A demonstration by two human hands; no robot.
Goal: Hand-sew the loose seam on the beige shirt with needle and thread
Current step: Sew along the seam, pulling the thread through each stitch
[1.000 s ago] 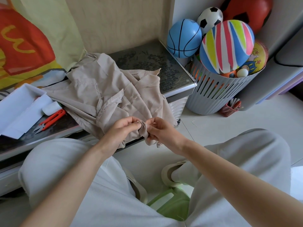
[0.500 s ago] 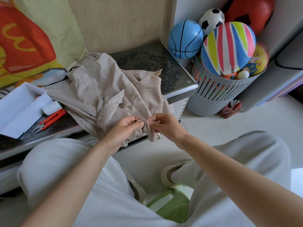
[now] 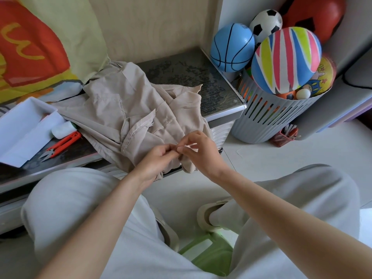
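The beige shirt [image 3: 128, 111] lies crumpled on a low dark table [image 3: 201, 77], and one corner hangs over the front edge. My left hand [image 3: 155, 160] pinches that hanging fabric at the seam. My right hand [image 3: 201, 152] meets it from the right, thumb and forefinger pinched together right at the fabric's edge. The needle there is too thin to make out clearly, and I cannot see the thread.
Red thread snips [image 3: 60, 144], a white spool [image 3: 61, 129] and a white box [image 3: 22, 125] sit at the table's left. A grey basket [image 3: 271, 115] full of balls stands on the floor to the right. My knees and a green stool [image 3: 209, 252] are below.
Both hands have risen slightly with the shirt corner. My right hand's fingers have closed in on the left fingertips at the seam.
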